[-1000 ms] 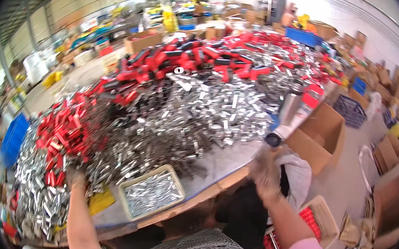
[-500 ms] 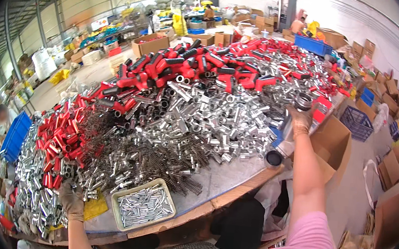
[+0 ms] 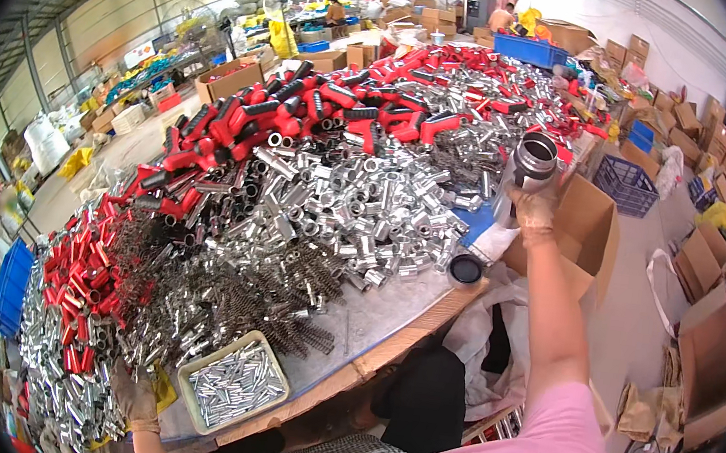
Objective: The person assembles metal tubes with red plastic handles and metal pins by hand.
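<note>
Right hand (image 3: 533,212) grips steel flask (image 3: 526,169); left hand (image 3: 133,397) half-hidden among parts.

Open brown cardboard box (image 3: 591,230) beside table; more boxes (image 3: 716,267) right.

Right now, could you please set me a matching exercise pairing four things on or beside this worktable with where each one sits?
Things:
1. steel flask
2. pale rectangular tray of silver pins
3. round black lid
4. blue plastic crate

Places:
A. floor, right of table
B. near table edge, by left hand
C. held up in right hand
D. table edge below flask

Pairs: 1-C, 2-B, 3-D, 4-A
</note>
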{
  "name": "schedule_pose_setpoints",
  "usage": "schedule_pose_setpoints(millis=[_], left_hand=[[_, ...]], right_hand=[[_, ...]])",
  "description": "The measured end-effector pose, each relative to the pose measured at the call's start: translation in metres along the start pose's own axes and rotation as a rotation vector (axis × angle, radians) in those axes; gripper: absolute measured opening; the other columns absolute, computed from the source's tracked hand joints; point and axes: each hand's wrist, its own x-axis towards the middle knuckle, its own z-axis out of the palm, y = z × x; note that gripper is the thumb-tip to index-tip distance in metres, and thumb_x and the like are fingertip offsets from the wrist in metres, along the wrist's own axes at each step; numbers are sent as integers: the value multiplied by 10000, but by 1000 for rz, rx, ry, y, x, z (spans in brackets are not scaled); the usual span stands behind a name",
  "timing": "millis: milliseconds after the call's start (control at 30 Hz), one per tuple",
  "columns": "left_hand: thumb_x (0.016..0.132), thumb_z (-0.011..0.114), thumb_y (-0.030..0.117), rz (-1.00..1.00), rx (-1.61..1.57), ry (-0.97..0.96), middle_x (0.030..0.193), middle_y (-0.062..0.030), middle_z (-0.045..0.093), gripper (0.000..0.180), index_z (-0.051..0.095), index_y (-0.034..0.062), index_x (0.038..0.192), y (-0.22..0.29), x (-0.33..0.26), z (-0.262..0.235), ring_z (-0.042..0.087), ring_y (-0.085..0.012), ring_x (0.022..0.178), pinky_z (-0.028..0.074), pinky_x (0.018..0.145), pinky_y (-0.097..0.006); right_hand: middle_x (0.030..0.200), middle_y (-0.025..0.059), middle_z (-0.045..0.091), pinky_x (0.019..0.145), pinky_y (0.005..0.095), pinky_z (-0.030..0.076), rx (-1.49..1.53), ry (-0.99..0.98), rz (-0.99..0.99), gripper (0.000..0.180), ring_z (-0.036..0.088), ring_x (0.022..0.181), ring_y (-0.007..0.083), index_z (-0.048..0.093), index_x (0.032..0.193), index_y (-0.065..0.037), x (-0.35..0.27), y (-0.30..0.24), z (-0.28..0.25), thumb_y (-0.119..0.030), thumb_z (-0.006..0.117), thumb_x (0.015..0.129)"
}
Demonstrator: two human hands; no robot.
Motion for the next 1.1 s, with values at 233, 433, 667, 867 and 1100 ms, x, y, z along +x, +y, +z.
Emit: schedule_pose_setpoints(millis=[233,433,667,867,1100], left_hand=[[883,633,350,19,-104,111,1220,-243,581,556,537,-24,1283,29,-39,19,524,-369,1142,376,997,-442],[889,623,359,35,-224,8,1194,-235,595,537,554,-13,1269,33,-54,38,533,-365,1120,385,978,-443],[896,612,370,18,-317,-68,1164,-226,611,516,573,0,1254,14,-57,53,543,-361,1095,394,956,-445],[906,586,382,31,60,-104,1105,-194,643,455,628,36,1200,23,-59,26,557,-344,1064,403,932,-435],[878,633,313,-20,-5,-215,1188,-235,551,514,519,-63,1208,42,-63,8,516,-351,1113,348,1040,-426]], right_hand=[[1191,122,569,944,352,464,833,-213,178,920,583,1096,251,418,1318,7,-80,-127,-54,-314,880,590],[1248,159,523,940,383,506,598,-290,86,975,595,1102,250,376,1360,22,-150,-209,-78,-322,899,611],[1125,169,597,850,415,566,809,-349,265,567,656,974,282,496,1244,-23,-158,-231,-55,-252,752,793],[1135,169,600,873,436,547,776,-299,50,558,644,999,300,494,1267,-52,-164,-256,-37,-296,715,817],[1146,169,605,901,459,526,717,-228,-214,551,631,1028,321,492,1293,-85,-167,-277,-25,-348,671,843]])
